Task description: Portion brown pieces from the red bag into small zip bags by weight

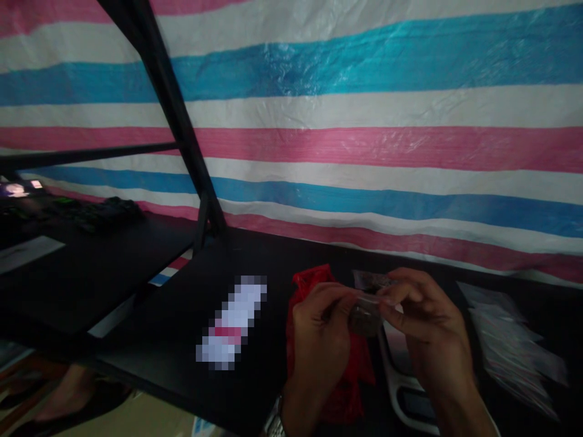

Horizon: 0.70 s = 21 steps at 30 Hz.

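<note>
Between my two hands is a small clear zip bag with dark contents I cannot make out. My left hand pinches the left end of its top edge, fingers closed. At the right end of that edge, the thumb and fingers of my right hand are closed too. Under my left wrist lies a red plastic bag. A small digital scale sits beneath my right hand, partly covered by it. Just behind my fingers another clear bag with dark bits rests on the table.
Several flat clear zip bags are piled at the right of the black table. A blurred-out white paper lies left of the red bag. A black metal post rises at the back left, before a striped plastic sheet. Someone's foot shows below.
</note>
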Each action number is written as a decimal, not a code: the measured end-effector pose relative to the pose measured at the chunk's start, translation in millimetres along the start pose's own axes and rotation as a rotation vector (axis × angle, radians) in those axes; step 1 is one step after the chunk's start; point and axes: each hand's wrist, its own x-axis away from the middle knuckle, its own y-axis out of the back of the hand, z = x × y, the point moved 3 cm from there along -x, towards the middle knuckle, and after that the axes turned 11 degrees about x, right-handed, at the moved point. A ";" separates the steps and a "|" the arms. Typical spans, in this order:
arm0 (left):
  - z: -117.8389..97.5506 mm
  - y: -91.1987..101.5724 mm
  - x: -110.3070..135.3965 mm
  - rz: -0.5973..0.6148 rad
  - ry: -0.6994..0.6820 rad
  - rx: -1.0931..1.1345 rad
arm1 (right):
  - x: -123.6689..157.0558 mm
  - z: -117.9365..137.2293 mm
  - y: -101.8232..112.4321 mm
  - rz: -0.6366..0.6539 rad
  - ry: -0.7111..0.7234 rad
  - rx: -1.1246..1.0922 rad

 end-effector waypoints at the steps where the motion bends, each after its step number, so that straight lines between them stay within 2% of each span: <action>1: 0.2 0.5 -0.4 0.004 0.032 0.011 | 0.5 1.5 -1.2 -0.019 0.011 -0.010; 5: 6.2 4.7 0.4 -0.009 0.176 0.106 | 0.3 6.9 -5.1 -0.086 0.062 -0.014; 8: 8.0 9.8 1.6 -0.030 0.208 0.132 | -0.3 5.9 -10.0 -0.061 0.042 -0.038; 12: 1.3 14.0 1.3 0.001 0.128 0.062 | 1.3 4.5 -19.5 -0.017 0.028 -0.051; 16: -8.0 15.7 0.2 -0.014 -0.008 0.031 | 5.5 10.1 -28.3 -0.060 0.066 -0.010; 19: -10.8 16.4 -1.3 -0.004 -0.010 0.041 | 9.4 15.7 -31.5 -0.100 0.092 0.009; 21: -10.9 16.6 -2.4 0.034 0.010 0.038 | 11.4 17.4 -33.5 -0.052 0.081 0.016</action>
